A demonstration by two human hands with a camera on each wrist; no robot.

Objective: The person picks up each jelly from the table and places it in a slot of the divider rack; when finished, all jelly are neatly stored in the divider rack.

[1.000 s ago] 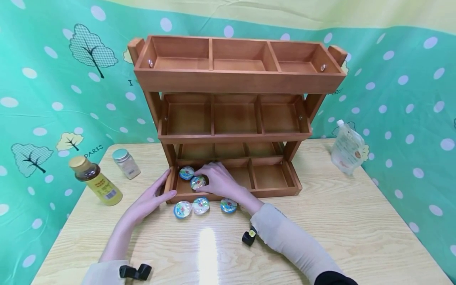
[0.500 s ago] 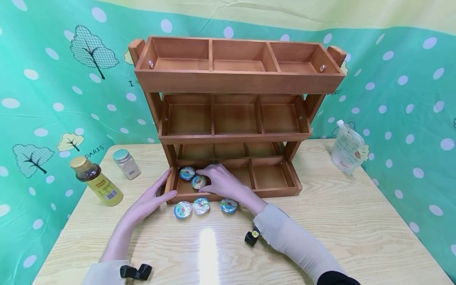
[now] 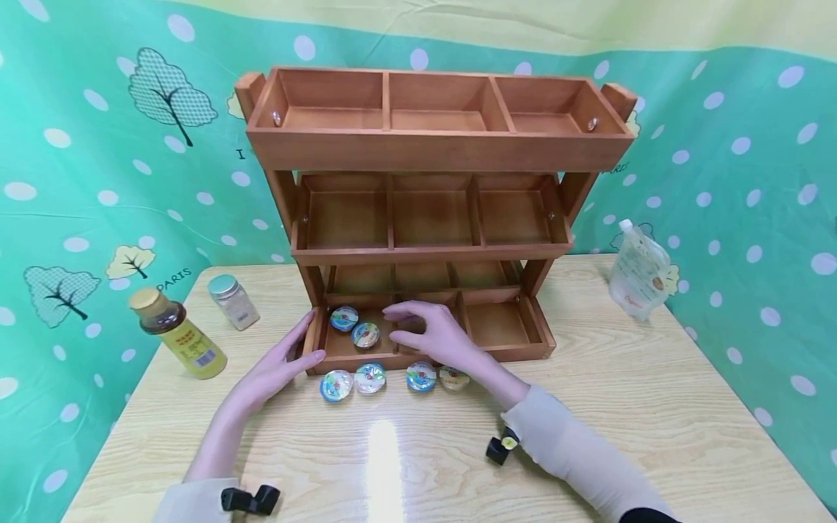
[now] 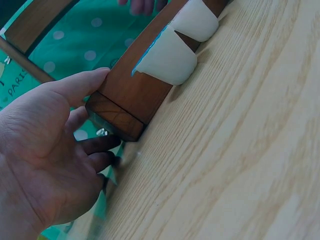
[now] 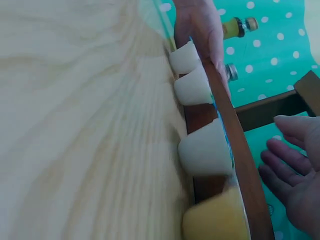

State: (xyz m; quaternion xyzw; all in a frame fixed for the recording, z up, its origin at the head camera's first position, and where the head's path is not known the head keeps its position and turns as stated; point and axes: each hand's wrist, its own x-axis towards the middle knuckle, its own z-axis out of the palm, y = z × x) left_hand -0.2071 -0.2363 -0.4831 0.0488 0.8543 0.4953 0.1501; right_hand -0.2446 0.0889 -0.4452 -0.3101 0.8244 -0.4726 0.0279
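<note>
In the head view, two small lidded cups, a blue-lidded one (image 3: 344, 318) and a paler one (image 3: 365, 335), sit in the bottom tier's left compartment of a brown wooden rack (image 3: 438, 154). My right hand (image 3: 431, 333) hovers over the middle compartment, fingers loosely bent and nothing between them. At the rack's lower left corner, my left hand (image 3: 275, 367) touches the wood with spread thumb and fingers; the left wrist view shows the thumb on the front board (image 4: 132, 95). Along that board stand several more cups: a white cup (image 5: 206, 148) and a yellowish one (image 5: 215, 216) among them.
A bottle with a yellow label (image 3: 189, 345) and a small jar with a teal lid (image 3: 234, 301) stand on the left of the wooden table (image 3: 588, 436). A clear spouted pouch (image 3: 637, 276) leans at the right. The rack's two upper tiers rise above the hands.
My right hand has let go of the paler cup in the left compartment and moved right, uncovering a yellowish cup in front of the rack. My left hand stays put.
</note>
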